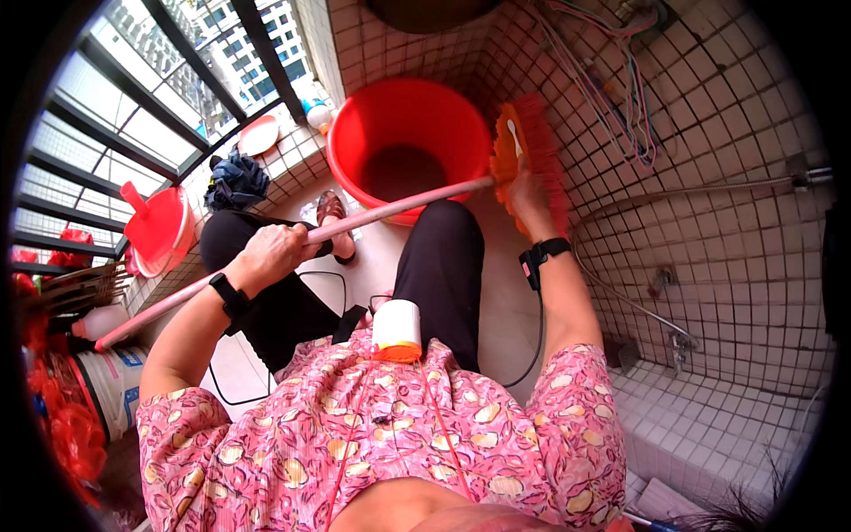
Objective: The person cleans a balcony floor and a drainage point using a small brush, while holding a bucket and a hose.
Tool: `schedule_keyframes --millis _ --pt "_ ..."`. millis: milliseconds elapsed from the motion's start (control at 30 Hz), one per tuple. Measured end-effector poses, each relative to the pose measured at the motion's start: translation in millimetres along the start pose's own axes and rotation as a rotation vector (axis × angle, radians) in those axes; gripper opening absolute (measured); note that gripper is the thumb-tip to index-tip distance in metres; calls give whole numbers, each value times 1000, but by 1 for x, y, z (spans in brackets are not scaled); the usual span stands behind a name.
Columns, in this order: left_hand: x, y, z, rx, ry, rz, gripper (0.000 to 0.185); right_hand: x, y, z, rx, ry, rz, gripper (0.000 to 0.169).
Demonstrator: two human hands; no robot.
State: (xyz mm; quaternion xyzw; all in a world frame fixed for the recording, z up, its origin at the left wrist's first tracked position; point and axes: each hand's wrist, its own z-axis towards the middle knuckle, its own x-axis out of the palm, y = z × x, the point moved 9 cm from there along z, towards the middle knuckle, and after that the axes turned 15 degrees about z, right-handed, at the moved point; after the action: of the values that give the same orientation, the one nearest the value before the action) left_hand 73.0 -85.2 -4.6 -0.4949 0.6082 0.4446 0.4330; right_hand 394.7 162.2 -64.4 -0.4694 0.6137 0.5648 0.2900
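My left hand (279,253) is closed around the pink pole (399,206) of a broom, which slants across my knees. At the pole's right end is the orange broom head (504,166), with red bristles (548,153) fanned out to the right. My right hand (530,199) is at the broom head, holding a slim white tool (512,136) that looks like a toothbrush against its orange face. The fingers partly hide this tool. Just left of the broom head stands a large red plastic bucket (339,156) with dark water (404,174) in the bottom.
A red dustpan (156,216) rests in a basket (181,256) on the tiled ledge at left. Dark bundled cloth (236,179), a plate (259,135) and a bottle (317,114) lie along the railing. A shower hose (698,189) and tap (681,346) are on the right wall.
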Motion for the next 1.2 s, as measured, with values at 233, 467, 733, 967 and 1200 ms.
schedule_keyframes --millis 233,467,733,967,1200 --pt "0 -1 -2 22 -1 7 36 -28 38 30 -232 -139 305 55" --pt "2 -1 -6 -32 85 -18 41 4 5 2 -250 -163 30 59" --pt "-4 -3 -4 2 30 31 39 -26 31 16 -228 -170 173 52" --pt "-3 -3 1 -5 -59 41 36 18 -37 24 -201 -168 108 52" --pt "1 -5 0 -35 -9 32 35 12 -50 -36 -58 -33 64 60"
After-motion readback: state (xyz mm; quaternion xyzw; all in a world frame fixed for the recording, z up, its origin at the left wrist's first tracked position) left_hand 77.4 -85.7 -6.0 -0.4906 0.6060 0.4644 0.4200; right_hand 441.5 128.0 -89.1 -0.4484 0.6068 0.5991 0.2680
